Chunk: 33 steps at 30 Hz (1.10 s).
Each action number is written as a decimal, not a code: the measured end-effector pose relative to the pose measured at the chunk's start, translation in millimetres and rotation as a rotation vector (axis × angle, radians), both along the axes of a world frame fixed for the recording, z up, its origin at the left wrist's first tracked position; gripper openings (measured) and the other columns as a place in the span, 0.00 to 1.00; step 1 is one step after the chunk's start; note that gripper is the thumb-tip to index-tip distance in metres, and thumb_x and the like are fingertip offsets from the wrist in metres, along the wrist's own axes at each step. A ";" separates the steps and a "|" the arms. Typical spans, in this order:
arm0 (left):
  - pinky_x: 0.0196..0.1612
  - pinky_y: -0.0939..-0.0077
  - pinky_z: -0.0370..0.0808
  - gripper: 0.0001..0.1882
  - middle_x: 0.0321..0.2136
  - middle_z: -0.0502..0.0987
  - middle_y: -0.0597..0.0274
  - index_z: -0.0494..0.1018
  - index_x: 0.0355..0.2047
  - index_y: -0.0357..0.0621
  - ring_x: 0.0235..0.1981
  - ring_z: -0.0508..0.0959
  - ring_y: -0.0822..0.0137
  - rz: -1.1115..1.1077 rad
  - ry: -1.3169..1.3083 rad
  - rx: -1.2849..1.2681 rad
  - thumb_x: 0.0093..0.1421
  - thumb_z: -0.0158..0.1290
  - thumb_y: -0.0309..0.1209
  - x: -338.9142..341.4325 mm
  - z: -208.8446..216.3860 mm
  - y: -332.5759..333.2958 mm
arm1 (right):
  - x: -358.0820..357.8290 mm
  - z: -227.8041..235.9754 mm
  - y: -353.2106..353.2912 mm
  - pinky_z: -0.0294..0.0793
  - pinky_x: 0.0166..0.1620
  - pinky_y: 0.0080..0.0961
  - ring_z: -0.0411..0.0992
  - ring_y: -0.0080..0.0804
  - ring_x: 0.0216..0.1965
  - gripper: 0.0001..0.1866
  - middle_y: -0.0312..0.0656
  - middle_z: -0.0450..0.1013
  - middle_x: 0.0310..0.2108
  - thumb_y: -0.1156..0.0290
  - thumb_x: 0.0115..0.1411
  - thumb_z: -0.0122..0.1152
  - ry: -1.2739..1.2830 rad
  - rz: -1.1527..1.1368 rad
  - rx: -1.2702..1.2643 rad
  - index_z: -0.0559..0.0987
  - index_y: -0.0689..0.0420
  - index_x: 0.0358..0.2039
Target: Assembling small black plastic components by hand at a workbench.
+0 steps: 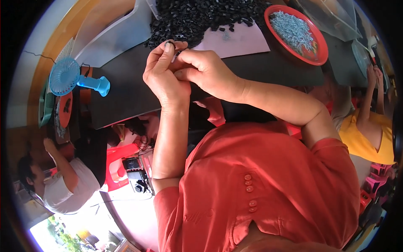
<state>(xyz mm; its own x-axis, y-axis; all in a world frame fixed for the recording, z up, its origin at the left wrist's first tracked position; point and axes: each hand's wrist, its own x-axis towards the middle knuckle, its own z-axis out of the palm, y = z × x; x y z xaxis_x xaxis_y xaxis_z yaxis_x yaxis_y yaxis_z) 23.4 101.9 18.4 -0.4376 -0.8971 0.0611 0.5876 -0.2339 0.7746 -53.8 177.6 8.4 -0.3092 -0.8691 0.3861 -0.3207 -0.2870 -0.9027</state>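
Observation:
My left hand (161, 77) is raised over the black table (126, 88) and pinches a small black ring (170, 43) between thumb and forefinger. My right hand (205, 71) presses against it from the right, its fingertips closed at the same ring. Anything else between those fingers is hidden. Just beyond both hands lies a heap of small black parts (201, 17), spilling onto a white sheet (239, 42). A red plate (320, 44) of small silvery pieces stands at the far right of the table.
A blue hand-held fan (77, 80) lies at the table's left edge. A white tray (121, 33) sits at the far left, clear plastic (331, 17) at the far right. A person in white (63, 185) sits lower left, a person in yellow (369, 134) on the right.

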 end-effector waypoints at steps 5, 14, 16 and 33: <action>0.43 0.68 0.76 0.06 0.30 0.77 0.53 0.71 0.37 0.31 0.34 0.79 0.60 -0.061 0.041 0.051 0.63 0.49 0.23 -0.7 -6.5 -1.5 | -5.0 -10.8 2.3 0.73 0.34 0.40 0.74 0.48 0.33 0.03 0.46 0.74 0.30 0.77 0.50 0.59 0.373 -0.080 -0.182 0.76 0.58 0.27; 0.35 0.78 0.75 0.05 0.29 0.77 0.59 0.75 0.37 0.31 0.29 0.76 0.69 0.006 -0.049 0.065 0.60 0.53 0.20 -13.7 -14.6 9.0 | -29.8 -0.2 24.1 0.73 0.38 0.26 0.76 0.33 0.32 0.05 0.43 0.75 0.28 0.81 0.55 0.59 0.284 0.005 -0.032 0.76 0.63 0.33; 0.33 0.79 0.75 0.06 0.30 0.78 0.58 0.76 0.37 0.30 0.28 0.76 0.70 0.007 -0.116 -0.031 0.59 0.54 0.19 -17.2 -20.3 7.9 | -44.7 -0.5 20.2 0.72 0.33 0.30 0.76 0.35 0.28 0.04 0.45 0.76 0.26 0.74 0.56 0.60 0.097 -0.056 -0.039 0.78 0.62 0.31; 0.25 0.84 0.71 0.05 0.24 0.77 0.62 0.76 0.36 0.31 0.22 0.74 0.75 -0.073 -0.275 -0.232 0.59 0.55 0.21 -14.9 -34.5 12.3 | -72.7 5.5 5.1 0.70 0.29 0.15 0.71 0.17 0.27 0.07 0.32 0.73 0.25 0.70 0.60 0.56 -0.036 -0.060 0.183 0.78 0.59 0.33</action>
